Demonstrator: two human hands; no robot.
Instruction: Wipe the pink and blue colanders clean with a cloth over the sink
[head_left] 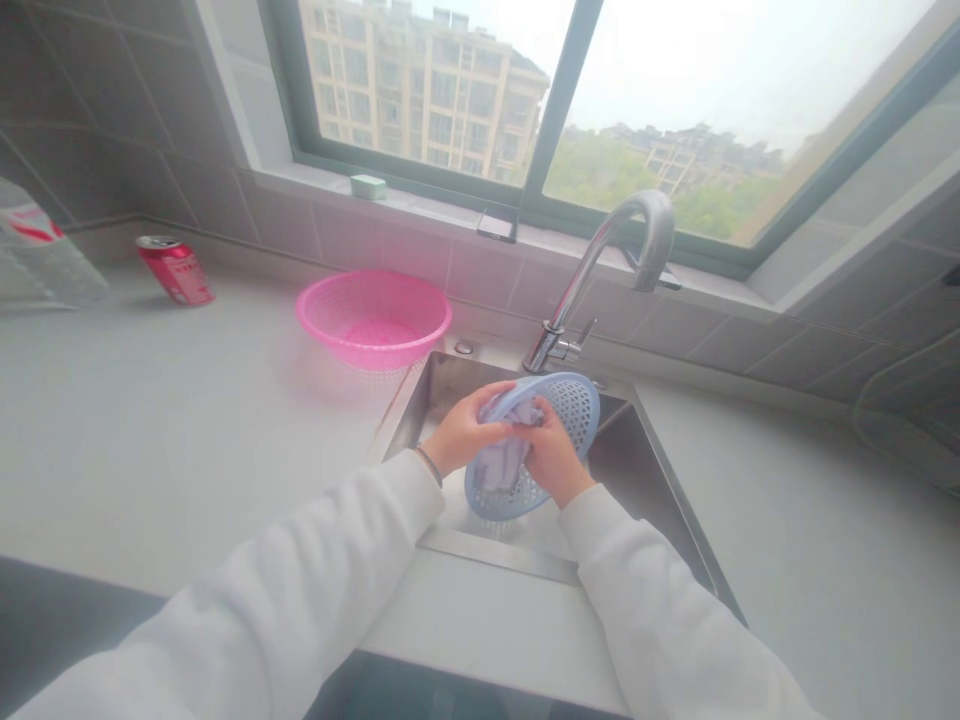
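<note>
Over the sink (495,562), a light blue plastic basket (576,410) with a pattern of holes is held tilted on its side. My left hand (469,430) grips its rim at the left, thumb stretched across towards the inside. Bunched inside the basket is a pale lavender cloth (501,462). My right hand (553,452) is closed on this cloth, pressing it against the basket's inner wall. Part of the cloth is covered by my fingers.
A chrome faucet (600,240) curves over the back of the sink. To the left on the counter (187,420) stand a pink basket (375,350), a red can (176,272) and a clear plastic bottle (56,260). A green block (367,187) lies on the windowsill.
</note>
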